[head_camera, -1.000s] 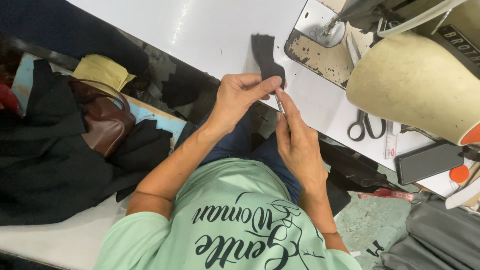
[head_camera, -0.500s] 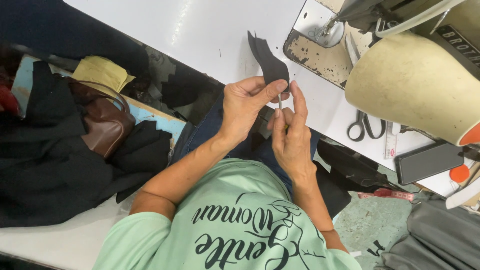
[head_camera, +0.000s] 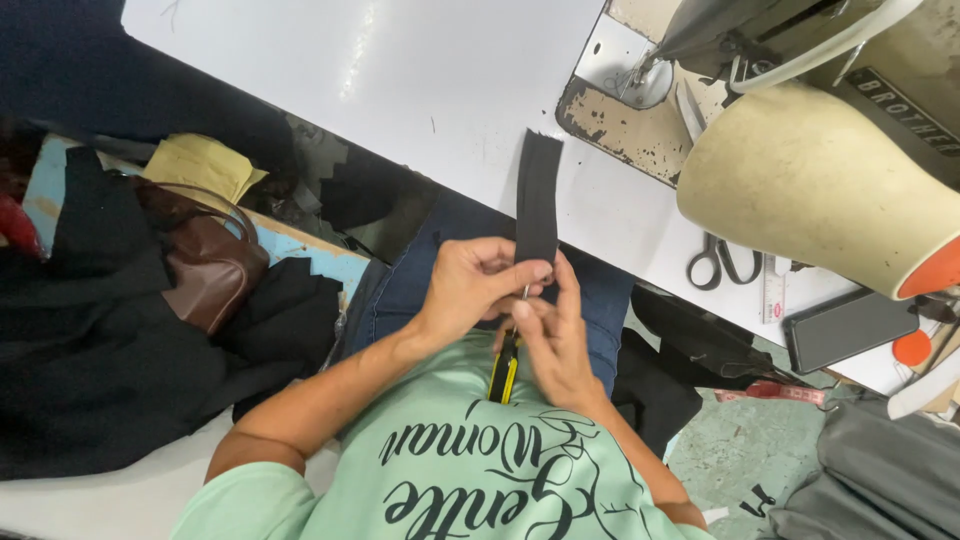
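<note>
A narrow black fabric strip (head_camera: 538, 195) runs from the white table's edge down to my hands over my lap. My left hand (head_camera: 468, 288) pinches the strip's lower end between thumb and fingers. Touching it from the right, my right hand (head_camera: 556, 335) grips a small tool with a yellow and black handle (head_camera: 503, 372). The tool's thin metal tip meets the strip where the fingers pinch it. What the tip does to the cloth is hidden by my fingers.
A cream sewing machine (head_camera: 810, 160) stands on the white table (head_camera: 400, 90) at the upper right, with scissors (head_camera: 716, 260), a small ruler (head_camera: 775, 290) and a black phone (head_camera: 850, 330) beside it. A brown bag (head_camera: 205, 265) and black cloth (head_camera: 90, 360) lie left.
Both hands have dropped from the table edge toward my body. The black strip, earlier curled above the fingers, now lies straight. The yellow-handled tool has come into sight in my right hand.
</note>
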